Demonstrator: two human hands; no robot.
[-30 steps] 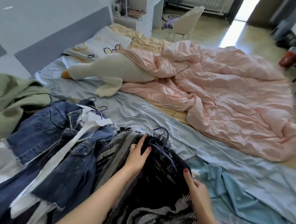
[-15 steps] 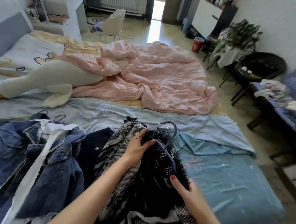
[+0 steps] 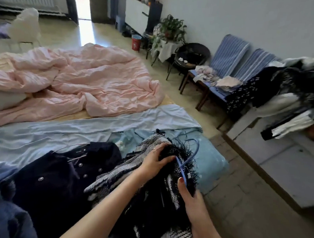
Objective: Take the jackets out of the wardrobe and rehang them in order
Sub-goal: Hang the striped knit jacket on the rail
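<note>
Since the earlier frame, the head view is swinging right: denim jackets are sliding almost out at the left edge, and a blue-striped bench (image 3: pixel 233 68) and a clothes heap (image 3: pixel 295 100) are entering at right.

Head view, items:
- Left hand (image 3: pixel 154 162): fingers curling round, gripping the black fringed jacket (image 3: pixel 168 192) at its collar.
- Right hand (image 3: pixel 192 199): thumb pressing the blue hanger (image 3: pixel 186 162) against the jacket; its other fingers are hiding behind the fabric, so their grip cannot be told.
- Fringed jacket: lying on the bed's near corner, atop a grey tweed jacket (image 3: pixel 124 170).
- Navy buttoned jacket (image 3: pixel 62 175): lying just left, on the blue sheet (image 3: pixel 61 132).
- Pink duvet (image 3: pixel 82 78): lying crumpled beyond.
</note>
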